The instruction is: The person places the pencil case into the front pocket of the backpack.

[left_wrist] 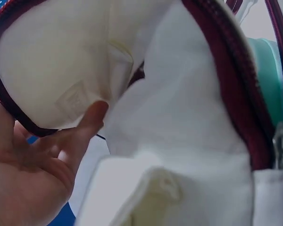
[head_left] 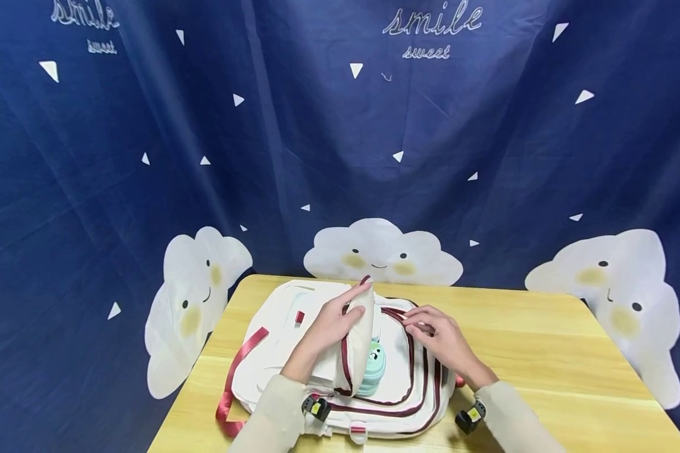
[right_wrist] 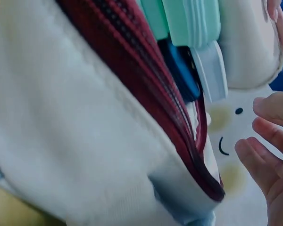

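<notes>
A white backpack (head_left: 393, 375) with maroon zippers lies on the table. My left hand (head_left: 330, 322) holds up the cream flap (head_left: 360, 343) of its pocket; in the left wrist view, the thumb (left_wrist: 94, 115) presses the flap's lining and the other fingers are behind it. Beside the flap sits a mint-green case (head_left: 374, 368) with a small animal face. Over the pocket's other edge is my right hand (head_left: 439, 336), near the maroon zipper (head_left: 410, 352). Its fingers (right_wrist: 254, 155) are loosely bent and apart in the right wrist view, with nothing between them.
Inside the opening, a dark blue item (right_wrist: 181, 70) and a pale translucent case (right_wrist: 211, 70) show below the mint-green one. A red strap (head_left: 226, 396) hangs at the backpack's left. The wooden table (head_left: 549, 352) extends right; a dark blue curtain (head_left: 317, 126) hangs behind.
</notes>
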`<action>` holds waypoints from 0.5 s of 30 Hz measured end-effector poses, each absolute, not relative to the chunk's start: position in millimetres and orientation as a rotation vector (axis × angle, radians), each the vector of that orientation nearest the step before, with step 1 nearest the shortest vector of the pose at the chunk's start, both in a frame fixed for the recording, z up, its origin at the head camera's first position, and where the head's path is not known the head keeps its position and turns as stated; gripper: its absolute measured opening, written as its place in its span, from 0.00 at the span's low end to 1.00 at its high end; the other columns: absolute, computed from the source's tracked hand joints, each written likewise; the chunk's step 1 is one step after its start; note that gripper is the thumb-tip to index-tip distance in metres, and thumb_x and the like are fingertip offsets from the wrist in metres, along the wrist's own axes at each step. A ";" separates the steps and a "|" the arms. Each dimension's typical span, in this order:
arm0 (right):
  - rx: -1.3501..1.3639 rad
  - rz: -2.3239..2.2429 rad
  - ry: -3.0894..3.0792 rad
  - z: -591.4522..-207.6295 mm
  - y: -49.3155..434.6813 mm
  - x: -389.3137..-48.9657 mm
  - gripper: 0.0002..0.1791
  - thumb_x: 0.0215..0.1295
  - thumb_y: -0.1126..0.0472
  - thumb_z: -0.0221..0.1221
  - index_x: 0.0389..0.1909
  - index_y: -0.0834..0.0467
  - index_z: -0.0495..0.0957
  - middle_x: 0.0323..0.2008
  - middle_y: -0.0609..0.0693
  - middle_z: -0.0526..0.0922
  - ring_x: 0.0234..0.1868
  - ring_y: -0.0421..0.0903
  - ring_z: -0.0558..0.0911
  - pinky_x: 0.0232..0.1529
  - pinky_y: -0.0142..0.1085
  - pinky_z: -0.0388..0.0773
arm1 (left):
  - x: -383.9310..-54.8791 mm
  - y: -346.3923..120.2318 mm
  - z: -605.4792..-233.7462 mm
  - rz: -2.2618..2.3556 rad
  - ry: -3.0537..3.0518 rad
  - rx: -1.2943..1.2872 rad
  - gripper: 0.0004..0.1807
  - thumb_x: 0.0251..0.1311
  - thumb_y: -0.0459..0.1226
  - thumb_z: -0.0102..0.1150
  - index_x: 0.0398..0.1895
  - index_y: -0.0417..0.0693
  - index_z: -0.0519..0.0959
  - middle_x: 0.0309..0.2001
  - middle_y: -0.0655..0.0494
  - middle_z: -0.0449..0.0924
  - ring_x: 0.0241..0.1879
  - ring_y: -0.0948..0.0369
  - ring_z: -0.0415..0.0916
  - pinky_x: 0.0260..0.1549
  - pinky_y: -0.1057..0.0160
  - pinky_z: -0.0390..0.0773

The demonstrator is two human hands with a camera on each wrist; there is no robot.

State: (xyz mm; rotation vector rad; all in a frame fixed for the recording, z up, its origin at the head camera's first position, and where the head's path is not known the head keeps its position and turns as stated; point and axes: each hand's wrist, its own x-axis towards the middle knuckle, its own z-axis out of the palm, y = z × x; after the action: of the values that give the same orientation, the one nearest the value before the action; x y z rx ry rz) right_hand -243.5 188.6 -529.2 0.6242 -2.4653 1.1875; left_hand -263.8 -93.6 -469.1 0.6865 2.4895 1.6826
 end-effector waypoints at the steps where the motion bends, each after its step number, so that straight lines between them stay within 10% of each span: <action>1: 0.617 1.185 -2.463 -528.8 191.4 -243.0 0.06 0.70 0.68 0.71 0.43 0.57 0.92 0.52 0.52 0.90 0.52 0.48 0.90 0.52 0.29 0.88 | -263.4 -92.1 -467.8 1.656 2.501 0.702 0.31 0.80 0.36 0.56 0.83 0.58 0.70 0.84 0.59 0.66 0.84 0.55 0.61 0.84 0.48 0.61; 15: 0.509 1.144 -2.502 -518.3 230.6 -239.1 0.07 0.71 0.68 0.69 0.47 0.60 0.92 0.53 0.55 0.90 0.57 0.52 0.87 0.54 0.41 0.91 | -264.4 -64.1 -462.8 1.303 2.523 0.748 0.35 0.84 0.62 0.42 0.89 0.69 0.57 0.86 0.61 0.62 0.83 0.51 0.63 0.83 0.44 0.62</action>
State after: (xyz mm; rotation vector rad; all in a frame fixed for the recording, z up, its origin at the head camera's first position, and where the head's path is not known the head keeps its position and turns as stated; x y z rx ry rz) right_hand -239.1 230.6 -518.3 0.5093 -2.5021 1.1439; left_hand -264.4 -64.1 -462.8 0.7484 2.5232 1.3034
